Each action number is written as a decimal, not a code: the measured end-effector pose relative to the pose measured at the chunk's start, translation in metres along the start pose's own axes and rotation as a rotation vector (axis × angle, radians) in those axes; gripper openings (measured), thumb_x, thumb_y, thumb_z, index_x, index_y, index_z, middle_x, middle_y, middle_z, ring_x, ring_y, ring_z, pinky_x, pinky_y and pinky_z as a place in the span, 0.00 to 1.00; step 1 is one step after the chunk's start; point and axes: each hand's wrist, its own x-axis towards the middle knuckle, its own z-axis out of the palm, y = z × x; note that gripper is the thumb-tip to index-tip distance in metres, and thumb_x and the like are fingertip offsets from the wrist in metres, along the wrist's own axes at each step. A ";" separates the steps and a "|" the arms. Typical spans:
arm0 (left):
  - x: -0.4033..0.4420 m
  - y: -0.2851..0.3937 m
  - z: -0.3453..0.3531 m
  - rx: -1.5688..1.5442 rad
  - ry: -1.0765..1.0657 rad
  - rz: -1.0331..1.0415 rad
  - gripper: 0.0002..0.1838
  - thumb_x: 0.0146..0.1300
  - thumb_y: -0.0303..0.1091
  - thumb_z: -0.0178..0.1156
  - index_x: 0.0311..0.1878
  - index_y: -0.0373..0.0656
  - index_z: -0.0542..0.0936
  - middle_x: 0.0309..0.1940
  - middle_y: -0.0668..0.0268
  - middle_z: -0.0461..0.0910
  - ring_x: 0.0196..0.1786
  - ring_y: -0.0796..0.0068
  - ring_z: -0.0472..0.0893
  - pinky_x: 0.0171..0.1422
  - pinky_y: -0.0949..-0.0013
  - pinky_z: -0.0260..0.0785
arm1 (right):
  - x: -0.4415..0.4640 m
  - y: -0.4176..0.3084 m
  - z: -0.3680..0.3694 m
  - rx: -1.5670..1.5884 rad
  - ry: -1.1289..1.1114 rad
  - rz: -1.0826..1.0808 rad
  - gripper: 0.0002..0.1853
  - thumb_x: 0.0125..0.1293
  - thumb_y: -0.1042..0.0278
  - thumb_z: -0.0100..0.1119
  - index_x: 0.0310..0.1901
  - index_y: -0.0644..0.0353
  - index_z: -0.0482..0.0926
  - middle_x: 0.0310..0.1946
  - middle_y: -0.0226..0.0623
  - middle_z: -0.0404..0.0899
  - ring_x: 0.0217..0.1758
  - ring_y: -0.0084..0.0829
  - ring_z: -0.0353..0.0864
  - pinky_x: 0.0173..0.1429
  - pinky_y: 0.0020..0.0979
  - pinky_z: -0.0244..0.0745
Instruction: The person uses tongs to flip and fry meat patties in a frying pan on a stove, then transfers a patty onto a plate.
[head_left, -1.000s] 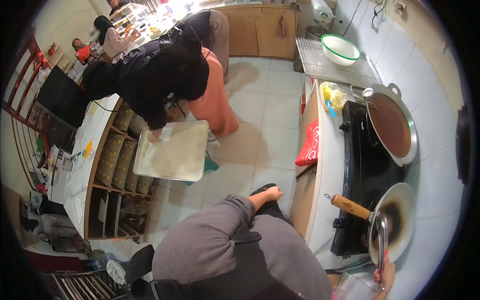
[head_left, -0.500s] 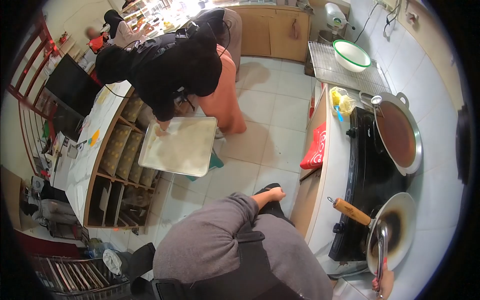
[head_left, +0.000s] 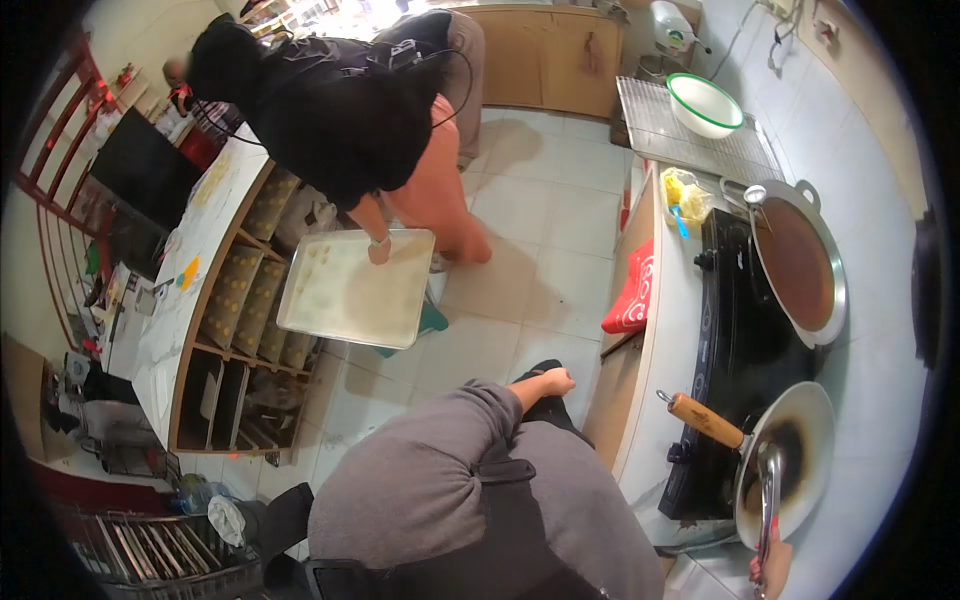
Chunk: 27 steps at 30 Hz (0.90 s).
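Observation:
Metal tongs (head_left: 769, 492) are held in my right hand (head_left: 774, 572) at the lower right edge. Their far end reaches into a light-coloured wok (head_left: 809, 420) with a wooden handle (head_left: 705, 420) and a browned, scorched inside. The wok sits on a black gas stove (head_left: 725, 370). My left hand (head_left: 558, 382) is closed, fingers curled, near my knee, and I see nothing in it. Behind the wok stands a wide metal pan (head_left: 800, 265) of reddish-brown liquid, with a ladle (head_left: 755, 195) at its rim.
A co-worker (head_left: 340, 110) in black bends over a large baking tray (head_left: 360, 325) with small pale pieces at one corner. A shelf unit (head_left: 225, 345) holds filled trays. A green-rimmed bowl (head_left: 704, 105) rests on a wire rack (head_left: 645, 125). A red bag (head_left: 630, 295) hangs from the counter.
The co-worker's hand has moved right across the tray, uncovering small pale pieces at its corner. The tongs have shifted slightly in the wok. My left hand has hardly moved.

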 end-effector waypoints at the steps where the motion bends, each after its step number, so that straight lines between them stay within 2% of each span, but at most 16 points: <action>1: 0.011 -0.005 0.003 -0.005 -0.013 0.012 0.14 0.49 0.38 0.52 0.32 0.36 0.77 0.23 0.63 0.77 0.27 0.71 0.77 0.34 0.68 0.68 | 0.007 0.009 -0.003 0.016 0.020 -0.033 0.34 0.54 0.33 0.43 0.19 0.65 0.65 0.03 0.34 0.59 0.02 0.23 0.56 0.06 0.22 0.47; 4: 0.027 -0.009 0.009 0.099 0.027 0.038 0.13 0.50 0.38 0.52 0.32 0.38 0.77 0.23 0.63 0.78 0.26 0.73 0.77 0.33 0.69 0.68 | 0.002 0.004 -0.001 0.112 0.086 -0.130 0.32 0.57 0.36 0.41 0.16 0.62 0.66 0.02 0.31 0.59 0.02 0.22 0.56 0.06 0.22 0.48; 5: 0.023 -0.002 0.008 0.098 0.022 -0.027 0.13 0.51 0.38 0.53 0.32 0.38 0.77 0.23 0.64 0.78 0.26 0.73 0.77 0.33 0.69 0.69 | -0.001 -0.001 0.003 0.169 0.110 -0.160 0.31 0.58 0.37 0.40 0.15 0.61 0.66 0.02 0.30 0.59 0.01 0.22 0.56 0.06 0.22 0.49; 6: 0.031 -0.009 0.008 0.132 -0.004 0.016 0.13 0.51 0.39 0.53 0.32 0.38 0.77 0.23 0.64 0.78 0.26 0.74 0.77 0.33 0.69 0.69 | -0.016 -0.020 0.006 0.124 0.041 -0.164 0.32 0.58 0.37 0.40 0.11 0.58 0.66 0.01 0.29 0.58 0.01 0.22 0.56 0.07 0.22 0.50; 7: 0.055 -0.031 0.017 0.108 -0.035 0.045 0.18 0.51 0.45 0.52 0.35 0.39 0.78 0.30 0.61 0.79 0.35 0.64 0.77 0.46 0.61 0.66 | -0.032 -0.046 0.012 0.027 0.062 -0.077 0.32 0.59 0.38 0.39 0.08 0.57 0.65 0.01 0.29 0.58 0.02 0.22 0.57 0.08 0.23 0.50; 8: 0.038 -0.014 0.006 0.112 -0.069 0.013 0.18 0.51 0.44 0.53 0.37 0.39 0.77 0.28 0.61 0.78 0.33 0.68 0.77 0.40 0.65 0.68 | -0.031 -0.044 0.011 0.033 0.009 -0.113 0.30 0.58 0.41 0.44 0.12 0.61 0.68 0.03 0.31 0.62 0.03 0.21 0.58 0.08 0.24 0.50; 9: 0.061 -0.032 0.014 0.013 -0.097 0.012 0.17 0.51 0.42 0.53 0.37 0.39 0.76 0.27 0.62 0.77 0.31 0.71 0.76 0.36 0.66 0.69 | -0.033 -0.046 0.016 0.074 0.010 -0.048 0.30 0.57 0.41 0.46 0.14 0.63 0.70 0.03 0.31 0.62 0.03 0.21 0.59 0.08 0.23 0.51; 12: 0.047 -0.018 0.007 -0.188 -0.167 0.004 0.14 0.53 0.34 0.52 0.37 0.33 0.74 0.26 0.64 0.75 0.28 0.74 0.75 0.34 0.71 0.69 | -0.035 -0.041 0.014 0.081 -0.033 -0.032 0.30 0.56 0.40 0.47 0.17 0.65 0.72 0.04 0.31 0.63 0.04 0.21 0.59 0.09 0.24 0.52; 14: 0.028 0.001 0.001 -0.290 -0.207 -0.015 0.12 0.55 0.33 0.52 0.36 0.33 0.73 0.25 0.64 0.74 0.27 0.75 0.74 0.32 0.73 0.69 | -0.025 -0.029 0.018 0.050 -0.023 -0.034 0.30 0.57 0.41 0.46 0.18 0.66 0.71 0.04 0.33 0.63 0.04 0.21 0.60 0.08 0.23 0.53; 17: 0.035 0.012 0.000 -0.175 -0.219 -0.063 0.13 0.56 0.34 0.52 0.39 0.32 0.72 0.27 0.63 0.74 0.26 0.76 0.74 0.30 0.75 0.68 | -0.028 -0.032 0.022 0.033 0.026 0.005 0.31 0.53 0.39 0.49 0.21 0.69 0.73 0.08 0.37 0.67 0.08 0.22 0.65 0.11 0.23 0.60; 19: 0.041 0.012 0.000 -0.160 -0.225 -0.075 0.14 0.56 0.35 0.52 0.39 0.33 0.72 0.27 0.62 0.74 0.26 0.76 0.74 0.29 0.75 0.68 | -0.031 -0.035 0.025 0.009 0.019 0.014 0.28 0.57 0.44 0.47 0.23 0.68 0.74 0.08 0.35 0.67 0.07 0.20 0.64 0.10 0.21 0.58; 23: 0.059 0.010 0.003 -0.076 -0.304 -0.010 0.15 0.56 0.37 0.51 0.39 0.34 0.72 0.27 0.64 0.75 0.25 0.77 0.74 0.28 0.76 0.66 | -0.037 -0.033 0.028 0.032 0.062 0.022 0.28 0.56 0.42 0.47 0.23 0.67 0.75 0.10 0.34 0.68 0.07 0.19 0.63 0.10 0.20 0.58; 27: 0.057 0.015 0.001 -0.038 -0.289 -0.007 0.14 0.56 0.37 0.51 0.39 0.34 0.73 0.27 0.64 0.75 0.25 0.77 0.73 0.29 0.76 0.65 | -0.050 -0.035 0.019 0.061 0.072 0.065 0.28 0.55 0.43 0.49 0.23 0.67 0.75 0.10 0.34 0.68 0.08 0.19 0.63 0.11 0.20 0.58</action>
